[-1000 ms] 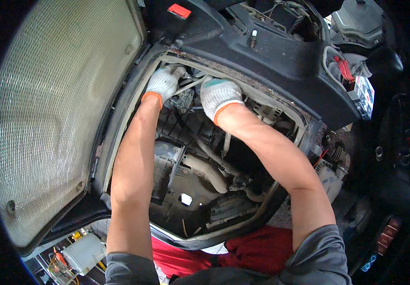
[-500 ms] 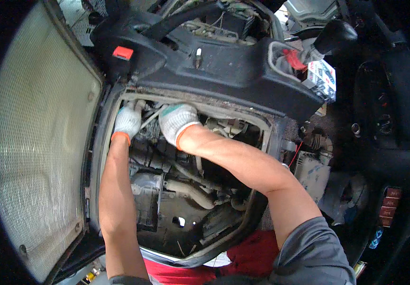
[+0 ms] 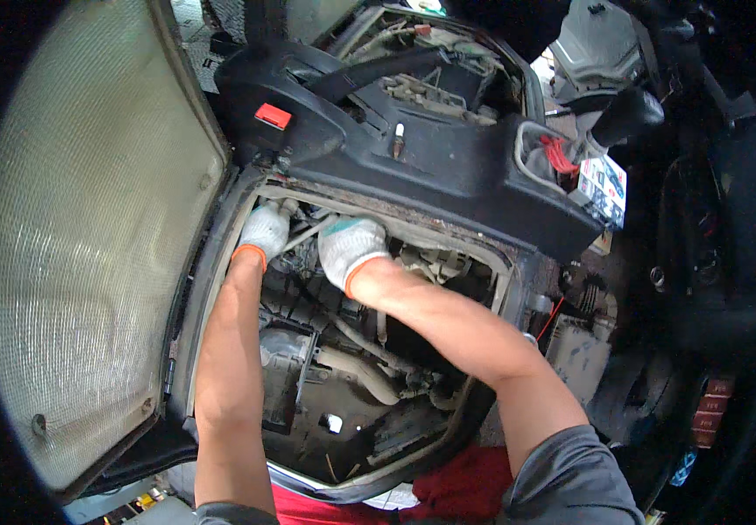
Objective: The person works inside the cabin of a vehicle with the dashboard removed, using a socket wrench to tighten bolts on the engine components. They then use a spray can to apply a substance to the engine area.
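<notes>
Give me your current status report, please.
Left white-gloved hand, right white-gloved hand: in grimy engine bay, grip unclear. Pale slim straight bar: between them. Bare right forearm: hiding some of bay.

Worn on the head, a wide fisheye camera looks down past bare forearms [image 3: 231, 367] at the lower edge, near above an open vehicle bay [image 3: 306, 442] mid-frame, bending a pale panel [image 3: 102, 254] along the left rim.

White left glove [image 3: 266, 229] and right glove [image 3: 356, 248] have orange cuffs [image 3: 251, 253], the right also green-patched. The trousers [image 3: 465, 481] are red, the sleeves [image 3: 570, 477] dark grey. A fine grid covers the silvery panel [image 3: 98, 254]
</notes>
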Action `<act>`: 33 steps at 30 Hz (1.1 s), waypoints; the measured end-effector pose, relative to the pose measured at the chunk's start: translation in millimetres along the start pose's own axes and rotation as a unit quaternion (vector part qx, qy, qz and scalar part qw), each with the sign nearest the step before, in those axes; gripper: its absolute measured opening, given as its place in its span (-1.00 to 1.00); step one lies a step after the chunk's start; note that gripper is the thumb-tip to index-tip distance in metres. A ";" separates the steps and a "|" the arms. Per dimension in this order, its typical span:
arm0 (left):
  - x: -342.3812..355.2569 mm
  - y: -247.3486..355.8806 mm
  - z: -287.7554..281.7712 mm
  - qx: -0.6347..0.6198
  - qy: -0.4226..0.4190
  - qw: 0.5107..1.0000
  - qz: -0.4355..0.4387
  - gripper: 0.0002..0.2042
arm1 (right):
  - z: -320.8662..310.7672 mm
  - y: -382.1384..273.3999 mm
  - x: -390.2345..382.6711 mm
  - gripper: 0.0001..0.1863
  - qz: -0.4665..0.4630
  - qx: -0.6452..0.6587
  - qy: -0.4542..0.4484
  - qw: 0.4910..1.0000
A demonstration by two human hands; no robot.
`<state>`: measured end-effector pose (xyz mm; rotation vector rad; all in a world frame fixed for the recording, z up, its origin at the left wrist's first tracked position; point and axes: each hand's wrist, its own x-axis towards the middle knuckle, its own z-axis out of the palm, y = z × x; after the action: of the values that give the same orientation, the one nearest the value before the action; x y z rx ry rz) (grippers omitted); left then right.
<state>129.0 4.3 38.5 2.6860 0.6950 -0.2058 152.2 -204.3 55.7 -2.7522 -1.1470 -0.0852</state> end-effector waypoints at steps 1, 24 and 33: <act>-1.5 12.5 -4.1 0.001 -0.016 1.000 -0.004 -0.40 | 10.5 -4.0 -5.2 -0.77 0.018 -0.015 0.021 0.999; -9.0 16.8 -15.7 -0.037 -0.002 0.999 0.008 -0.41 | -0.7 -5.7 -0.1 -0.79 -0.009 0.003 -0.050 0.999; 21.4 -46.7 5.1 -0.037 0.043 0.996 0.067 -0.33 | 10.9 -48.8 -9.1 -0.73 -0.035 -0.092 -0.036 0.994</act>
<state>124.3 49.9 14.8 2.6704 0.5327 -0.0297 111.1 -175.0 50.0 -2.8958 -1.3163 -0.1057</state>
